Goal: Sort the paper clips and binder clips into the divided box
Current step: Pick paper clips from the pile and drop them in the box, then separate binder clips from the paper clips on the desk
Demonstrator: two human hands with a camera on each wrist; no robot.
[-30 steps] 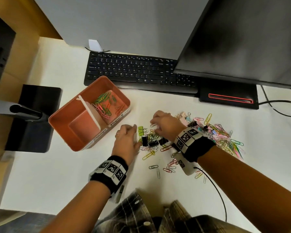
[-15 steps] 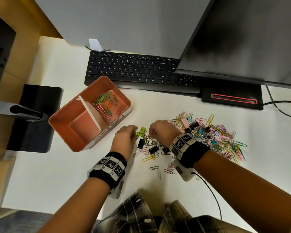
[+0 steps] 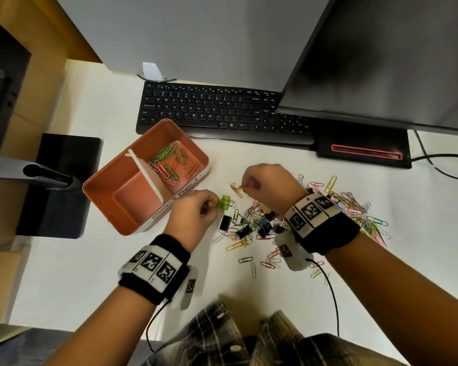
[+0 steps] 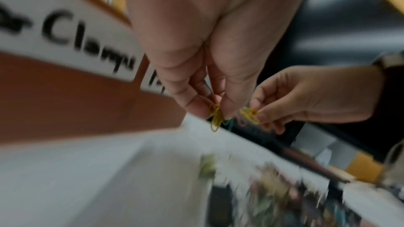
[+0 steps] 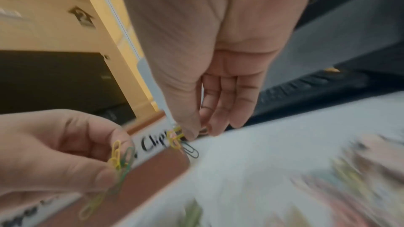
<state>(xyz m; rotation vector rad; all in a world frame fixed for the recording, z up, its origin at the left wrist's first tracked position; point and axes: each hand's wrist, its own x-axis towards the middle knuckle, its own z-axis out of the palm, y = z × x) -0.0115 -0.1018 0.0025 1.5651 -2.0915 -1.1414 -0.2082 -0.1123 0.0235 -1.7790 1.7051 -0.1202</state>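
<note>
An orange divided box (image 3: 109,196) sits left of centre; its far compartment holds several coloured paper clips (image 3: 167,165), its near one looks bare. My left hand (image 3: 196,212) hovers beside the box's near-right wall and pinches yellow and green paper clips (image 5: 119,160). My right hand (image 3: 265,186) is lifted above the table and pinches a small bunch of paper clips (image 3: 237,190). A green binder clip (image 3: 225,202) lies between the hands. Black binder clips (image 3: 245,229) and a spread of loose paper clips (image 3: 354,210) lie under and right of my right wrist.
A black keyboard (image 3: 217,112) lies behind the box, and a monitor (image 3: 381,62) with its stand base (image 3: 362,151) is at back right. A black lamp base (image 3: 61,180) stands left of the box. White labels (image 4: 65,40) run along the box's near wall.
Both hands have risen from the pile, each with paper clips pinched. My right hand has moved left and toward the box. My left hand has shifted slightly toward the box.
</note>
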